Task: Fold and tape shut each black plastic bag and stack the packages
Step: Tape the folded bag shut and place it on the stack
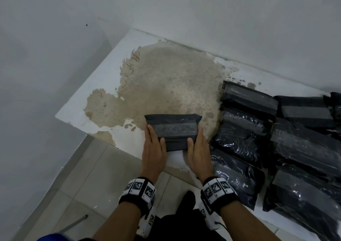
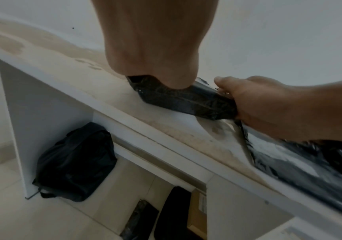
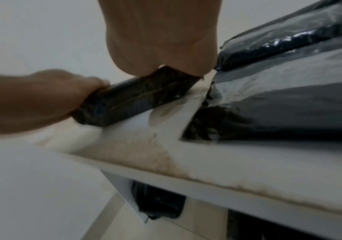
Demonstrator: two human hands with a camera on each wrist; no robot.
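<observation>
A folded black plastic package (image 1: 173, 130) with a grey strip across its top lies on the worn white table (image 1: 103, 85) near the front edge. My left hand (image 1: 154, 146) grips its left end, thumb on top and fingers along the side. My right hand (image 1: 198, 146) grips its right end the same way. The left wrist view shows the package (image 2: 186, 100) held between the left hand (image 2: 155, 53) and the right hand (image 2: 264, 105). In the right wrist view the package (image 3: 133, 99) sits between the right hand (image 3: 161, 45) and the left hand (image 3: 42, 100).
Several black packages (image 1: 276, 139) lie in rows on the table's right side, close to my right hand. A large brown worn patch (image 1: 166, 85) covers the table's middle. White walls close the back and left. A black backpack (image 2: 75, 162) sits on the tiled floor under the table.
</observation>
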